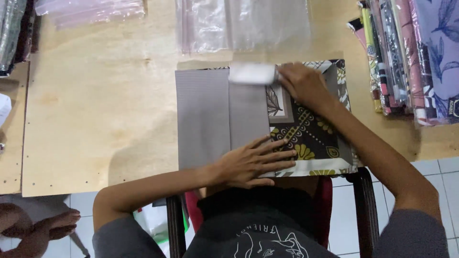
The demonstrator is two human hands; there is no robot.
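Observation:
A folded cloth [210, 119] lies on the plywood table [95, 105], grey on its left part and dark brown with yellow and white patterns on its right part [315, 136]. My left hand [256, 162] lies flat with spread fingers on the near edge of the cloth, where grey meets pattern. My right hand [301, 83] is at the cloth's far edge and holds a white rectangular card or tag [252, 73], blurred by motion, over the grey fold.
Clear plastic bags [244, 24] lie at the table's far side, with more [91, 9] at the far left. A stack of folded patterned cloths [411, 57] sits at the right. A dark chair frame [366, 205] stands on white floor tiles. Another person's foot [43, 227] shows at bottom left.

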